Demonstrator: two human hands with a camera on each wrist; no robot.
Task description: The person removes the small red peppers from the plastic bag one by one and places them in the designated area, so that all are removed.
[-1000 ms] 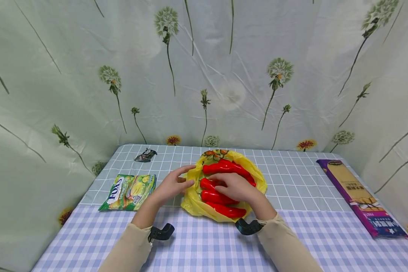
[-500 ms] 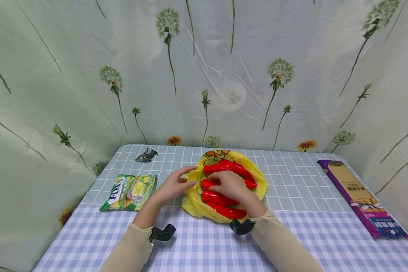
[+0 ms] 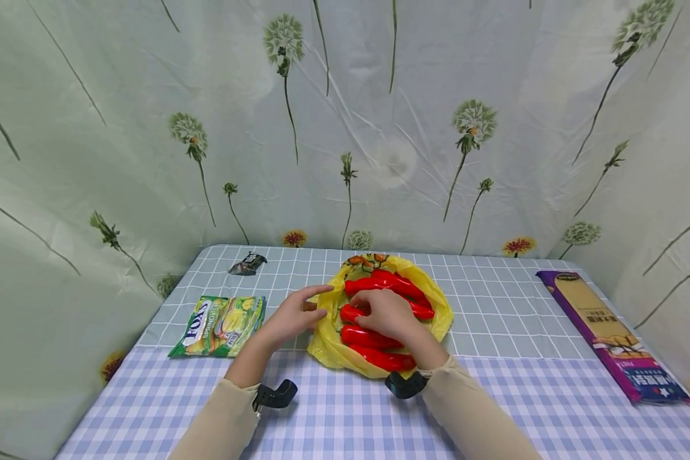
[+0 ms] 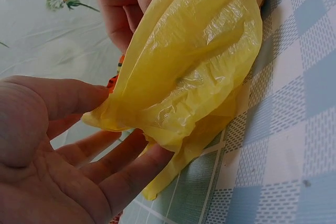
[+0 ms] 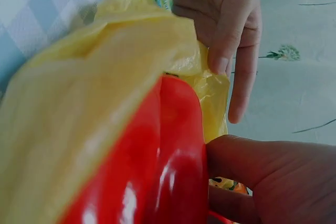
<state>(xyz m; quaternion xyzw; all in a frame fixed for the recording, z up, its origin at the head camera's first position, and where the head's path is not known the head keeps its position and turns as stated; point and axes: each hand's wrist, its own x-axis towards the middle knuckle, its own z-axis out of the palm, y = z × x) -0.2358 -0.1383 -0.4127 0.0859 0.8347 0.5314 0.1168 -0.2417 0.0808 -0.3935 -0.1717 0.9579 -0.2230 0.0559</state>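
A yellow plastic bag (image 3: 329, 348) lies open in mid-table, with several shiny red peppers (image 3: 374, 337) inside. At its left rim is my left hand (image 3: 292, 317); in the left wrist view the thumb (image 4: 79, 97) lies on one side of the plastic and the fingers on the other, pinching it. My right hand (image 3: 386, 311) reaches into the bag from above, its fingers curled down round a red pepper (image 3: 352, 313) in the middle. In the right wrist view the right thumb (image 5: 231, 156) presses against a pepper (image 5: 181, 145); the fingertips are hidden.
To the left lies a green and yellow Fox's candy bag (image 3: 221, 326), with a small black wrapped packet (image 3: 247, 263) behind it. A long purple pasta packet (image 3: 609, 335) lies at the right edge. The floral curtain (image 3: 345, 128) borders the checked tablecloth (image 3: 345, 409) behind.
My right hand has shifted slightly left within the bag and its fingers have come down round a middle pepper. My left hand stays at the bag's rim, almost still.
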